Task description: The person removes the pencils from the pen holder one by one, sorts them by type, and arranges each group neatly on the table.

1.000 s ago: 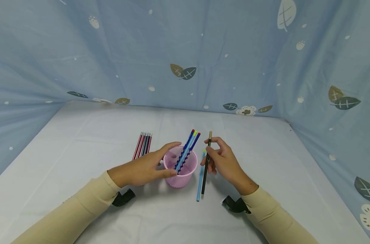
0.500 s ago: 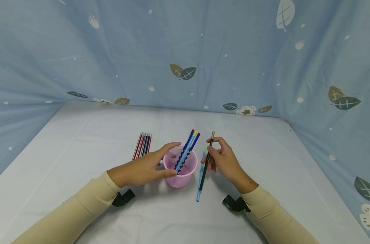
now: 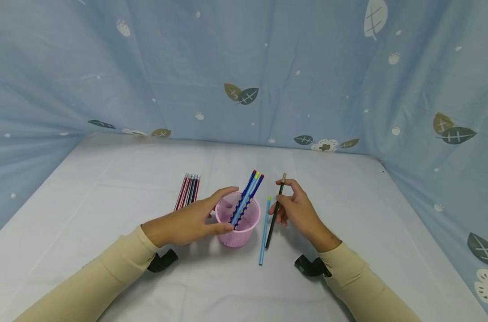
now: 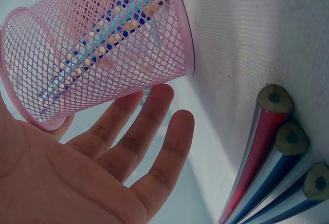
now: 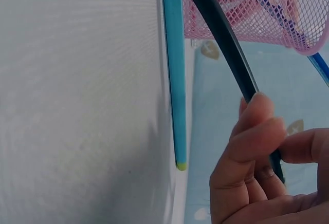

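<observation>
My left hand [image 3: 183,221] holds the pink mesh pen cup [image 3: 237,239] from its left side, thumb at the near rim and forefinger at the far rim. The other fingers [image 4: 139,126] reach along the mesh in the left wrist view. Inside the upright cup lean two dark blue pencils and one light blue pencil [image 3: 245,197]. To the right, my right hand [image 3: 302,214] pinches a black pencil [image 3: 273,230] near its gold upper end. It slants down, its lower end close to a light blue pencil [image 3: 264,241] with a yellow-green end lying on the table.
Several red and dark striped pencils [image 3: 188,190] lie side by side behind my left hand, partly hidden by it. A white cloth [image 3: 235,295] covers the table. Blue leaf-print fabric [image 3: 316,80] hangs at the back and sides.
My right hand has moved slightly right with the black pencil, whose top now tilts further right. Its lower end has lifted a little. The left hand and pen cup have stayed put.
</observation>
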Action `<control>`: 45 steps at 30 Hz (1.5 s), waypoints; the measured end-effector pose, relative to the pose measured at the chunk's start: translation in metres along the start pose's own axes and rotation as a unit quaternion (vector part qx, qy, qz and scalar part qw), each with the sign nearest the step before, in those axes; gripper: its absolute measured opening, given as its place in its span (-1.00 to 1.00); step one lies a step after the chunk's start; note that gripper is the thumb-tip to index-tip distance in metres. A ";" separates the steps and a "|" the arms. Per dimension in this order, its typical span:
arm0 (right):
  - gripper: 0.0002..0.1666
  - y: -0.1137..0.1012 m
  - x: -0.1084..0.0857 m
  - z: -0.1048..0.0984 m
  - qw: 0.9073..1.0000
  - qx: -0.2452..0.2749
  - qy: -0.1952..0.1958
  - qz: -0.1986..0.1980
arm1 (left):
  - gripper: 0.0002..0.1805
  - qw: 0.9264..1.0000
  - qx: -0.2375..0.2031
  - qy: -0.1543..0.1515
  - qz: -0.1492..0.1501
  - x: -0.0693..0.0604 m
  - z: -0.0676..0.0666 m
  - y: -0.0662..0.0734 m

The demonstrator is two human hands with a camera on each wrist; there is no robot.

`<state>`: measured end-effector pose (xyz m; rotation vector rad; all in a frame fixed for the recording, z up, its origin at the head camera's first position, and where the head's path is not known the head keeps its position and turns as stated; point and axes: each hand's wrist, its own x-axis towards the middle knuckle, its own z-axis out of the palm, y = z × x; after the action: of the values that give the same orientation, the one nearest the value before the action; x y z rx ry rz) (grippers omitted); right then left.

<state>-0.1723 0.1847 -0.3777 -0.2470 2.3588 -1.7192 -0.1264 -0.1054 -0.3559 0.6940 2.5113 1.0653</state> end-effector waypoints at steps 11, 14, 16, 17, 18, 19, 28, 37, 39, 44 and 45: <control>-0.38 0.004 0.002 0.001 0.999 -0.027 -0.012 0.020 | -0.09 1.000 0.002 0.000 -0.001 0.000 0.000 0.000; -0.37 0.005 0.003 0.001 0.999 -0.035 -0.010 0.026 | -0.09 1.000 0.004 -0.001 -0.004 -0.001 0.000 0.000; -0.38 0.006 0.003 0.001 0.999 -0.038 -0.008 0.033 | -0.09 1.000 0.004 -0.002 -0.006 -0.001 0.000 0.000; -0.38 0.007 0.003 0.001 0.998 -0.042 -0.007 0.036 | -0.09 1.000 0.005 -0.002 -0.006 -0.001 0.000 0.000; -0.38 0.007 0.004 0.001 0.998 -0.044 -0.005 0.038 | -0.09 1.000 0.005 -0.001 -0.005 -0.001 0.000 0.000; -0.39 0.008 0.004 0.001 0.998 -0.046 -0.004 0.038 | -0.09 1.000 0.005 0.000 -0.003 -0.001 0.000 0.000; -0.07 0.012 0.003 0.002 0.996 -0.067 -0.031 0.046 | -0.10 1.000 0.005 -0.002 -0.003 -0.001 -0.001 0.001; -0.04 0.009 0.001 0.006 0.987 -0.153 -0.037 0.017 | -0.10 1.000 0.004 0.000 0.004 0.000 -0.002 0.000; -0.11 0.008 0.000 0.007 0.984 -0.175 -0.035 0.011 | -0.09 1.000 0.006 0.001 0.007 0.000 -0.002 0.000; -0.38 0.010 -0.002 0.009 0.978 -0.206 -0.037 0.001 | -0.09 1.000 0.002 0.002 0.006 0.000 0.000 -0.001; -0.44 0.010 -0.002 0.009 0.977 -0.210 -0.040 -0.001 | -0.09 1.000 0.000 0.001 0.004 0.000 0.000 -0.001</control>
<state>-0.1681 0.1801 -0.3901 -0.3749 2.6356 -1.1667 -0.1266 -0.1057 -0.3563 0.7042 2.5126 1.0678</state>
